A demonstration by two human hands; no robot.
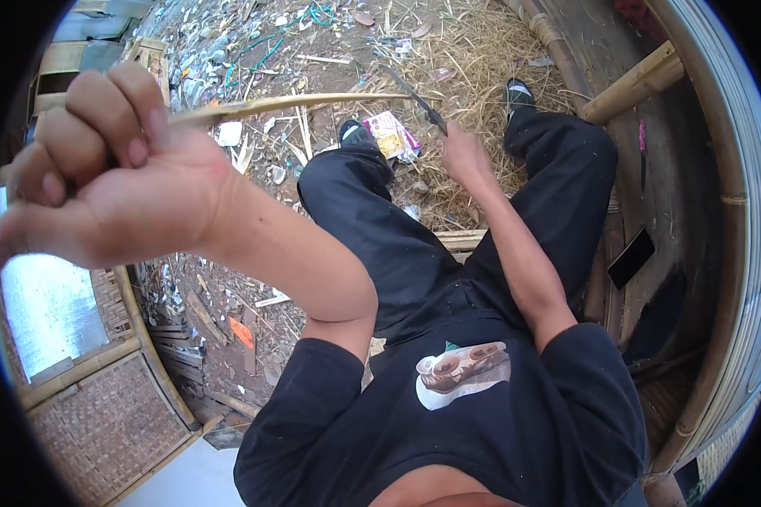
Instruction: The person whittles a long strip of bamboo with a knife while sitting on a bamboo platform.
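Note:
My left hand (118,160) is raised close on the left side, fingers curled round one end of a thin, pale bamboo strip (304,100). The strip bows slightly and runs to the right, out over the ground beyond my knees. My right hand (465,156) is closed on the handle of a knife (418,101), held between and beyond my knees. Its dark blade points up and to the left and crosses the strip's far end. Whether the blade's edge presses into the strip, I cannot tell.
Straw-like shavings (469,55) and scattered litter cover the ground ahead. A purple and yellow packet (391,135) lies by my left foot. On the wooden bench at right rest a black phone (632,258) and a slim pink-ended tool (643,152). A woven bamboo panel (110,422) stands at lower left.

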